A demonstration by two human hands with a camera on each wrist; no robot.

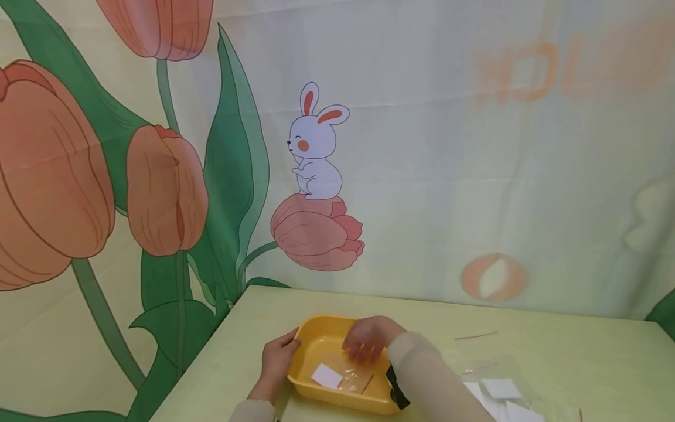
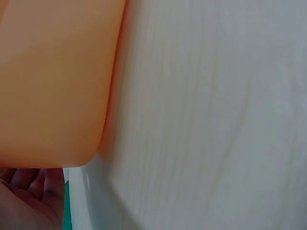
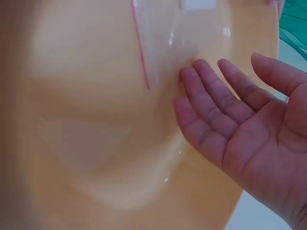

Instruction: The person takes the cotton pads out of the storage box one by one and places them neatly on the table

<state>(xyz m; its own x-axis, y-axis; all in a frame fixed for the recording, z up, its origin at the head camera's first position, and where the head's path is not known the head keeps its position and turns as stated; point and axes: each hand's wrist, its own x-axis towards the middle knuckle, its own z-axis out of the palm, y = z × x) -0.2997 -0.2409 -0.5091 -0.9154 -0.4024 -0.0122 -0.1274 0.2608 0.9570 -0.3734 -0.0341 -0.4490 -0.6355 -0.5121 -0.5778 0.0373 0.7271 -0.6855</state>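
Observation:
A yellow plastic tray [image 1: 311, 351] stands on the table. My left hand [image 1: 276, 358] grips its left rim, with the thumb at the edge; in the left wrist view, fingers [image 2: 36, 184] curl beside the tray wall [image 2: 53, 91]. Inside the tray lie a clear zip bag [image 1: 357, 381] with a red seal line and a white card [image 1: 327, 375]; whether the card is inside the bag I cannot tell. Over the tray's far right part is my right hand [image 1: 368, 338]. Its fingers [image 3: 216, 96] are slightly bent and spread near the bag [image 3: 163, 43], holding nothing.
Right of the tray, several white cards [image 1: 501, 388] lie with clear bags on the pale table [image 1: 232, 357]. A thin red line [image 1: 476, 336] shows farther back. Something black [image 1: 396, 387] is between tray and right sleeve. A printed cloth [image 1: 411, 176] hangs behind the table.

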